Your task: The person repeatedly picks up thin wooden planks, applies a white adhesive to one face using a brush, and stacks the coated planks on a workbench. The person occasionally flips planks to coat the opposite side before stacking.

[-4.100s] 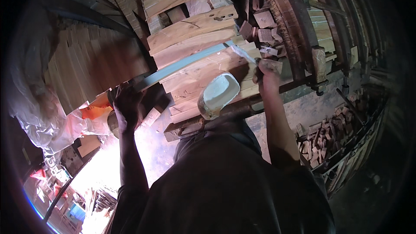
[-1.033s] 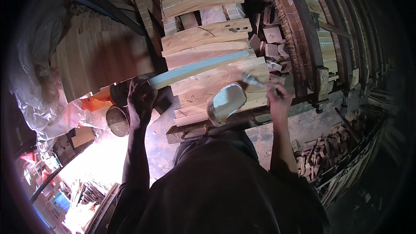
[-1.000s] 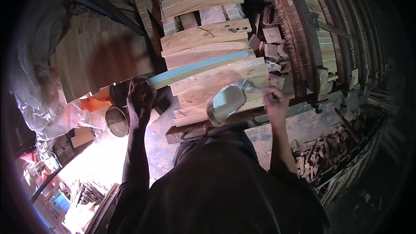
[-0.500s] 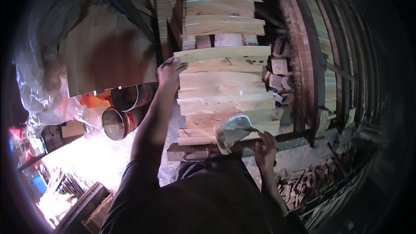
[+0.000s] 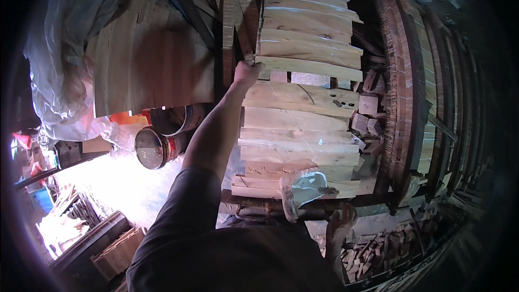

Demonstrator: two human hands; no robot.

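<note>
My left hand is closed on the left end of a pale wooden strip, which lies crosswise against the far row of strips. A narrow gap separates it from the nearer row of strips. On the near end of that row rests a cut plastic tub with whitish contents, and a brush-like handle leans over its right side. My right hand is just below and right of the tub, fingers curled; whatever they hold, if anything, is hidden.
Wide joined boards stand at the left beside plastic sheeting. Two round cans are on the floor below them. Wood blocks lie right of the strips, near long rails. Offcuts are heaped at lower right.
My left hand has pushed the strip away from the nearer row to the far row, so the gap is now on its near side. My right hand has dropped lower, away from the handle.
</note>
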